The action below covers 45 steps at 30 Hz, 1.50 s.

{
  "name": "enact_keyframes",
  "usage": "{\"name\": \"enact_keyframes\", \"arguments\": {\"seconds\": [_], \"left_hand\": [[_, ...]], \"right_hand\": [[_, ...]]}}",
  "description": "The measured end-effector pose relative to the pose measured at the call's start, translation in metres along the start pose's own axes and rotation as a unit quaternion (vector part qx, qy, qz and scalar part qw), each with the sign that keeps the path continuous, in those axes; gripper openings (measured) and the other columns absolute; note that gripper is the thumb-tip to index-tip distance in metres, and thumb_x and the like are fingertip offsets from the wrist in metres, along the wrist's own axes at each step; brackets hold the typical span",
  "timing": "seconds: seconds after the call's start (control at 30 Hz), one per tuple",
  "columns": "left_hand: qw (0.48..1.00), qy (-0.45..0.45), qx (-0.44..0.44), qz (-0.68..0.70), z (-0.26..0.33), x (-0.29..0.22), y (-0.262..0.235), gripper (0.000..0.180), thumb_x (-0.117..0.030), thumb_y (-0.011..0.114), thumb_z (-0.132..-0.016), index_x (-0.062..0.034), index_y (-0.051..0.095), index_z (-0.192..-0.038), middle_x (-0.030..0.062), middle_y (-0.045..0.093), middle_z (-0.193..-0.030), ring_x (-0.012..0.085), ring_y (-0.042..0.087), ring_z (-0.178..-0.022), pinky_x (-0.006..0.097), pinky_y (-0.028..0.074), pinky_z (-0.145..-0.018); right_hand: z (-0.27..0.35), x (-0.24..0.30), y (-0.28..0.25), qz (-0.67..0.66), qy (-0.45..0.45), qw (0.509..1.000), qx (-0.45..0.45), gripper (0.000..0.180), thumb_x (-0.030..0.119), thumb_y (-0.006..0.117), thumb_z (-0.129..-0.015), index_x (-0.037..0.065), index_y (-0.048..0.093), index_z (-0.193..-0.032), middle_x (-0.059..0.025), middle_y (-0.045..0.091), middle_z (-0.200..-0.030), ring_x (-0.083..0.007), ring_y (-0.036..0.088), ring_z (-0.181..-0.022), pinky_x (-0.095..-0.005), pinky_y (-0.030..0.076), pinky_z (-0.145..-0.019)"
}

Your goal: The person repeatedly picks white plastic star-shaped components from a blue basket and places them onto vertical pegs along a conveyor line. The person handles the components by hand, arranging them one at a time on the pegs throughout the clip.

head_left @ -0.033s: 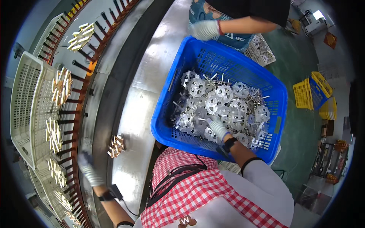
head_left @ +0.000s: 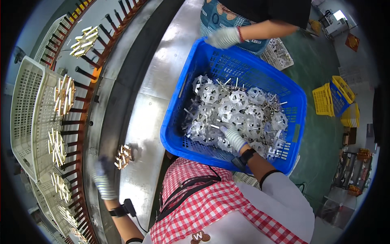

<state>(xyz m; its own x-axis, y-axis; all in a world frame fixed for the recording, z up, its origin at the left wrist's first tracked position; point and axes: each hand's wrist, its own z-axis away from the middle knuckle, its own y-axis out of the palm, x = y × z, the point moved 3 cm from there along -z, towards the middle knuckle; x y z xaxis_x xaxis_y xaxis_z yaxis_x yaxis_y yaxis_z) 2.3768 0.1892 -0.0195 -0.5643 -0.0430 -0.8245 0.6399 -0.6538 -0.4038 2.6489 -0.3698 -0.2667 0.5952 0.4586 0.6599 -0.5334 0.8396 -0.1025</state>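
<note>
Right hand (head_left: 235,139) touches parts (head_left: 239,99) inside basket rim (head_left: 195,156), left hand (head_left: 103,179) outside.

A factory workshop, shown by its pegged rail (head_left: 83,124), steel bench (head_left: 148,110) and blue crate (head_left: 172,112) of parts (head_left: 237,99)

Carries, on the shiny metal desk (head_left: 142,118), a small cluster of copper-and-white rods (head_left: 123,157), resting directly on its surface. Holds, inside the blue basket (head_left: 191,154), a crowded heap of silvery discs (head_left: 239,99), with short rods (head_left: 215,126) poking out.
</note>
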Motion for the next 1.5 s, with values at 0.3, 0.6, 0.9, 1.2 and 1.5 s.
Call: {"name": "enact_keyframes", "arguments": {"seconds": [0.3,0.6,0.9,1.2,1.5], "left_hand": [[0.838,0.075,0.54,-0.005,0.08,-0.092,0.278,0.046,-0.029,0.057,-0.095,-0.0063,0.049,-0.134,0.008,0.057,-0.129,0.0216,0.055,-0.117,0.036,0.045,-0.099],[0.737,-0.298,0.496,0.35,0.079,-0.151,0.312,0.059,-0.034,0.057,-0.094,-0.0081,0.036,-0.142,0.0122,0.05,-0.134,0.0293,0.05,-0.119,0.05,0.041,-0.105],[0.922,0.035,0.366,0.125,0.076,-0.162,0.293,0.036,-0.006,0.065,-0.088,-0.0079,0.057,-0.123,0.0035,0.062,-0.111,0.015,0.058,-0.097,0.029,0.051,-0.082],[0.939,0.049,0.334,0.058,0.055,-0.168,0.303,0.035,-0.013,0.067,-0.089,-0.0077,0.057,-0.122,0.0038,0.062,-0.111,0.0152,0.058,-0.097,0.031,0.052,-0.079],[0.901,-0.093,0.363,0.22,0.017,-0.147,0.33,0.051,-0.014,0.068,-0.086,-0.008,0.049,-0.133,0.0062,0.052,-0.128,0.0167,0.053,-0.111,0.031,0.045,-0.095]], "right_hand": [[0.132,0.215,0.102,-0.21,-0.19,0.917,0.28,0.057,0.029,0.072,-0.084,0.006,0.049,-0.131,-0.0077,0.056,-0.128,-0.017,0.052,-0.116,-0.0345,0.045,-0.098],[0.062,0.129,-0.124,0.534,-0.038,0.831,-0.15,0.025,0.021,0.052,-0.087,0.001,0.065,-0.097,-0.0237,0.065,-0.093,-0.0416,0.062,-0.083,-0.0488,0.049,-0.075],[0.043,0.015,-0.253,0.656,0.069,0.733,-0.166,0.04,0.031,0.058,-0.081,0.013,0.063,-0.117,-0.0139,0.061,-0.123,-0.0299,0.057,-0.115,-0.0427,0.046,-0.095],[-0.028,-0.003,-0.274,0.687,0.121,0.716,-0.029,0.029,0.022,0.058,-0.084,0.01,0.063,-0.11,-0.0174,0.064,-0.115,-0.0341,0.062,-0.106,-0.045,0.051,-0.086],[0.012,0.011,-0.304,0.715,0.092,0.692,-0.022,0.041,0.035,0.054,-0.089,0.01,0.057,-0.122,-0.0132,0.066,-0.109,-0.0314,0.066,-0.095,-0.0451,0.053,-0.077]]}}
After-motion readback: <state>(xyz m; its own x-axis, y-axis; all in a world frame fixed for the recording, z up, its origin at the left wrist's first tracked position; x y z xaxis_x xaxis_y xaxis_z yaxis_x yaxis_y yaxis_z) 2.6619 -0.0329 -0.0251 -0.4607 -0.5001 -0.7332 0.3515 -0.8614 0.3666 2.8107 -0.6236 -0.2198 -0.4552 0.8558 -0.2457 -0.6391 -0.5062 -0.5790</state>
